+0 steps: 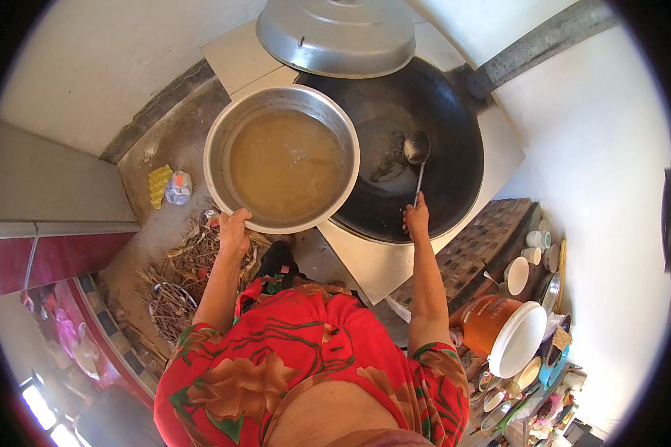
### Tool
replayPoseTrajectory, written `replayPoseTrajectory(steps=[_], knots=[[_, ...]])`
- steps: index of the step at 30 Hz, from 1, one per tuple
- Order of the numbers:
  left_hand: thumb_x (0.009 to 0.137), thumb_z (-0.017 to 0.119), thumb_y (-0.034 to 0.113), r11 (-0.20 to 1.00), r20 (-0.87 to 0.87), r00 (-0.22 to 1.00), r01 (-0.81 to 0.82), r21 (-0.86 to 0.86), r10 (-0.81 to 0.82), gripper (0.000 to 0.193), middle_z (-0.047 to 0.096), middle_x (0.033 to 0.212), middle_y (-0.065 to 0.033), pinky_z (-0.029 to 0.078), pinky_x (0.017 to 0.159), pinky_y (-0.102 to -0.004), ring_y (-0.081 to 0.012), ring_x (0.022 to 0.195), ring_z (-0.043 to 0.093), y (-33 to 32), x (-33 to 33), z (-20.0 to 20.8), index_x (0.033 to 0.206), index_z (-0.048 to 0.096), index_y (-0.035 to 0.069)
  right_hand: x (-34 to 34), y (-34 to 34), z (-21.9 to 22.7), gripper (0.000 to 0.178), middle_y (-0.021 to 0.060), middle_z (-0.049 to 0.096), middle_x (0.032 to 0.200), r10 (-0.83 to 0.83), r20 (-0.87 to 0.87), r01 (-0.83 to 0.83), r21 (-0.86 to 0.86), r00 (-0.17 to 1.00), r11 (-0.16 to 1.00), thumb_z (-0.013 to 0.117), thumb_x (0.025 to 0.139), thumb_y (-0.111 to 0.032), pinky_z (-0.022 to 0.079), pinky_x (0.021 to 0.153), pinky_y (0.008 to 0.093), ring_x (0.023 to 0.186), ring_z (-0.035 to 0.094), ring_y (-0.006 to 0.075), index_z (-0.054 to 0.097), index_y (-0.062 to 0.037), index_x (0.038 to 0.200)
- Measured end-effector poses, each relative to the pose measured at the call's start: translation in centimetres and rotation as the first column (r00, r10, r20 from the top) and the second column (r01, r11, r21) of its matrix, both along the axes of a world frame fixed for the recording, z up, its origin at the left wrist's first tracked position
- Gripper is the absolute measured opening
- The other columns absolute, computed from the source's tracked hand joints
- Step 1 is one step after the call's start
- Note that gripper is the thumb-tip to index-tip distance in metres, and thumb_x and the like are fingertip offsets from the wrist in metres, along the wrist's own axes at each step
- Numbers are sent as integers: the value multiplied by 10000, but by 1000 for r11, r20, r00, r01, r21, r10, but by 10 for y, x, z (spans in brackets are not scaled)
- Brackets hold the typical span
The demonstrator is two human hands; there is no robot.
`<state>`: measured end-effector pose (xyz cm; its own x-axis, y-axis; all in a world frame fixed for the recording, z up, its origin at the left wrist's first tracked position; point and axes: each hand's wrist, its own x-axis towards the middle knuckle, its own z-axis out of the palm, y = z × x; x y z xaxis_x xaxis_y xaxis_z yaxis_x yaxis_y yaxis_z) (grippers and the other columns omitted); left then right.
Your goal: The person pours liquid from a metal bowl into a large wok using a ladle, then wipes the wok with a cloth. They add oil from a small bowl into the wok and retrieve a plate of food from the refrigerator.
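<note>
My left hand (234,229) grips the near rim of a wide metal basin (216,167), which holds cloudy, yellowish-brown liquid. The basin overlaps the left edge of a big black wok (455,134) set into a pale stove top (373,261). In my right hand (416,217) is the handle of a metal ladle (417,149). Its bowl is down inside the wok, near a small shallow puddle (388,156) at the bottom. A large domed metal lid (335,37) leans behind the wok, over its far rim.
Dry stalks and twigs (179,276) lie on the floor at the left. Beyond them are a yellow spongy piece (159,186) and a plastic bag (178,188). At the right stand an orange bucket with a white lid (518,339) and several bowls (516,276).
</note>
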<state>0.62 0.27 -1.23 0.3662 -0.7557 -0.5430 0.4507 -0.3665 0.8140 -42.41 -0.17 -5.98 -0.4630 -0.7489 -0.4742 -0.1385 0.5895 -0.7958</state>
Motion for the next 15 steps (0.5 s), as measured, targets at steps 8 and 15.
replayPoseTrajectory(steps=[8,15], knots=[[691,530,-17,997,-46,998,30,-66,-33,151,579,736,-64,459,432,-299,-177,569,569,0,-3,12,834,557,-58,35,-4,7,557,101,504,693,-196,888,223,108,417,969,427,891,-10,340,371,232,457,389,100,227,-127,1397],[692,530,-36,993,-80,992,97,-63,-102,186,586,794,-93,486,496,-322,-197,639,586,2,3,13,872,549,-77,48,5,66,453,129,505,739,-39,973,133,8,229,991,414,900,-15,307,373,218,455,367,94,311,-118,1329]])
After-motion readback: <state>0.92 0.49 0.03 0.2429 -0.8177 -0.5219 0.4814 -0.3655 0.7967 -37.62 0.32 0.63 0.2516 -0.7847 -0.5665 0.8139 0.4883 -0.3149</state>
